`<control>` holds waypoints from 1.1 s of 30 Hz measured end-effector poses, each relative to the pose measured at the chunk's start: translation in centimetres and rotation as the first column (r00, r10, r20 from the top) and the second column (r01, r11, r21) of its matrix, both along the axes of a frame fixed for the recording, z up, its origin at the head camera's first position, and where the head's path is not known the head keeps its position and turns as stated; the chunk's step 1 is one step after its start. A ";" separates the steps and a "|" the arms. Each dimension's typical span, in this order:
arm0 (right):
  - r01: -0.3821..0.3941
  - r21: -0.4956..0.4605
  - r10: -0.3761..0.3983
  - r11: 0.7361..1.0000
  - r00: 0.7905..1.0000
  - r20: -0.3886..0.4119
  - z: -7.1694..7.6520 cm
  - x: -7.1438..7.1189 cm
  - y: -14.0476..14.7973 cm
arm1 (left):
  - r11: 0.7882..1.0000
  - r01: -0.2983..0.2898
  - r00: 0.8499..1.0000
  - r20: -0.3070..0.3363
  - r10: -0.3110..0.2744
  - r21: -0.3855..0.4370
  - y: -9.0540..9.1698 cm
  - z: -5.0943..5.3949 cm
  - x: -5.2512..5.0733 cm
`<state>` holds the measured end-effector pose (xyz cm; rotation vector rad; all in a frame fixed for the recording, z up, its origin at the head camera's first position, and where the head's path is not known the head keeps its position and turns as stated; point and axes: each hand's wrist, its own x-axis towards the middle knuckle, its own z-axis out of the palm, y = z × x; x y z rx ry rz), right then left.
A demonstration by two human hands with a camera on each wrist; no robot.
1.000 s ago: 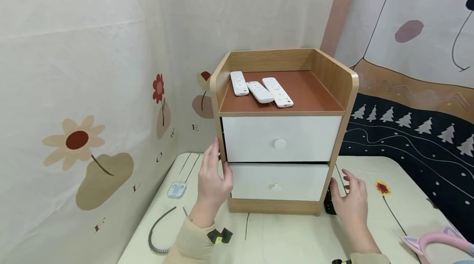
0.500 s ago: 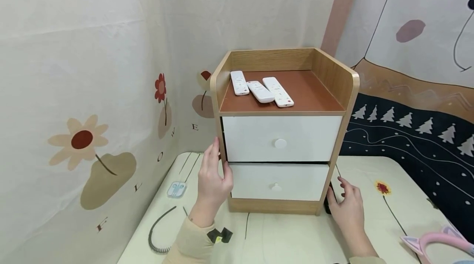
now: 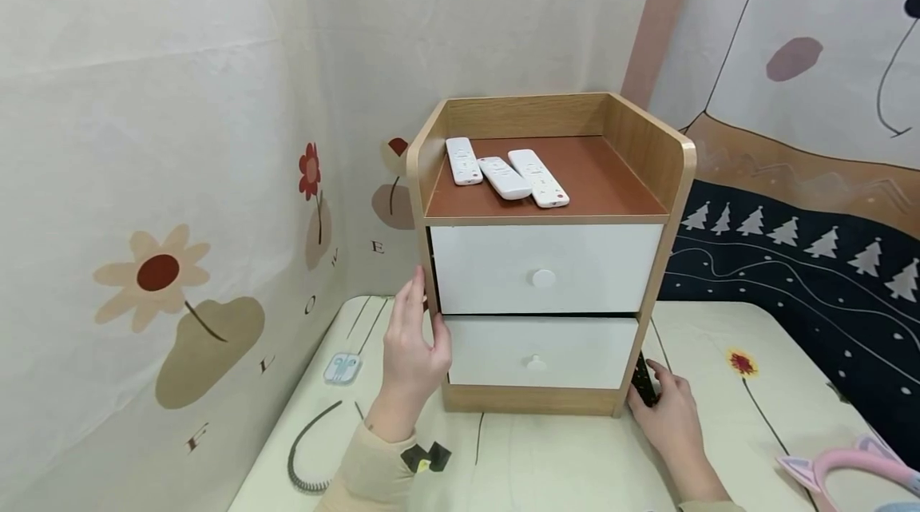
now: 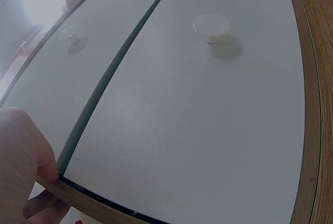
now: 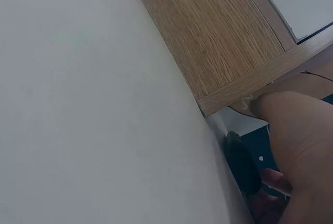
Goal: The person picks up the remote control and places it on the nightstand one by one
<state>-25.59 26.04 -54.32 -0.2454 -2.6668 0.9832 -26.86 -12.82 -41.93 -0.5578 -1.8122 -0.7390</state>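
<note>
A small wooden cabinet (image 3: 532, 400) with two white drawers stands on the flower-patterned surface. At its left side panel is my left hand (image 3: 415, 356), thumb on the front edge and fingers along the outside; the left wrist view shows the thumb (image 4: 46, 156) bent over that edge. Low beside the right panel, my right hand (image 3: 668, 416) has its fingers round a long black object (image 3: 644, 380) with light specks, partly hidden by hand and cabinet. In the right wrist view this dark object (image 5: 242, 164) has fingers (image 5: 276, 180) behind it; its kind is unclear.
Three white remote controls (image 3: 542, 179) lie on the cabinet's brown top (image 3: 596, 168). To the left are boxed earphones (image 3: 343, 368) and a coiled dark cord (image 3: 305, 456). A pink cat-ear headband (image 3: 848, 464) lies at the right front. Fabric-covered walls (image 3: 180, 97) enclose the left and back.
My right hand has moved left and down to the black object, its fingers coming round it, and the object has tilted. My left hand and the cabinet stay in place.
</note>
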 end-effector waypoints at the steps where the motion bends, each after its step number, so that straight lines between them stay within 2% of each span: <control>1: -0.010 0.002 0.010 1.000 1.000 0.023 -0.1 0.0 0.1 | 1.000 0.000 1.000 -0.005 0.000 0.000 0.0 0.0 0.0; 4: -0.031 0.013 0.030 0.999 0.997 0.072 -0.3 -0.2 0.2 | 1.000 0.001 1.000 -0.008 -0.001 -0.002 0.0 0.0 0.0; 7: -0.034 0.030 0.032 0.999 0.996 0.086 -0.4 -0.3 0.2 | 1.000 0.001 1.000 -0.003 -0.001 0.000 0.0 0.0 0.1; 23: -0.024 0.117 0.013 0.993 0.995 0.097 -0.6 -0.7 0.3 | 1.000 -0.001 1.000 0.016 0.001 0.009 -0.1 0.0 0.0; 33: 0.036 0.083 -0.041 0.996 0.998 0.054 -0.5 -0.3 0.4 | 1.000 0.003 1.000 0.026 -0.003 0.003 0.1 0.1 0.2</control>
